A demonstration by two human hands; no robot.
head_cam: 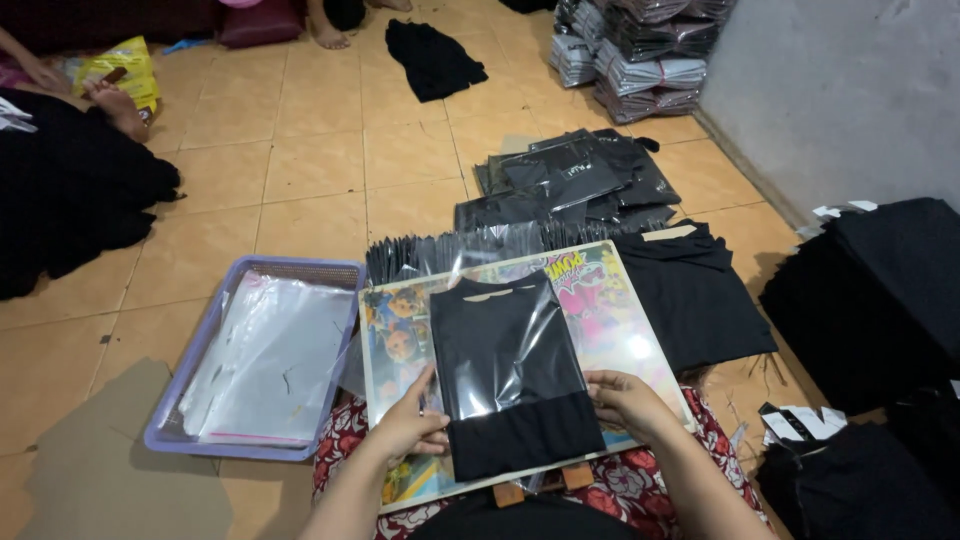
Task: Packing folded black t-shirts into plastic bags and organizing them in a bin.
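A glossy cartoon-printed board [610,310] lies across my lap; on its middle sits the folded black garment [510,370], soft matte cloth half inside a shiny clear plastic sleeve [500,335]. My left hand [412,425] grips its left edge, my right hand [625,400] pinches its right edge

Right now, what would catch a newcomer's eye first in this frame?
Front and centre, both hands, left hand and right hand, hold a folded black garment half inside a clear plastic bag, on a colourful board across the lap. To its left sits a lilac tray of clear bags; bagged black garments pile on the tiled floor behind.
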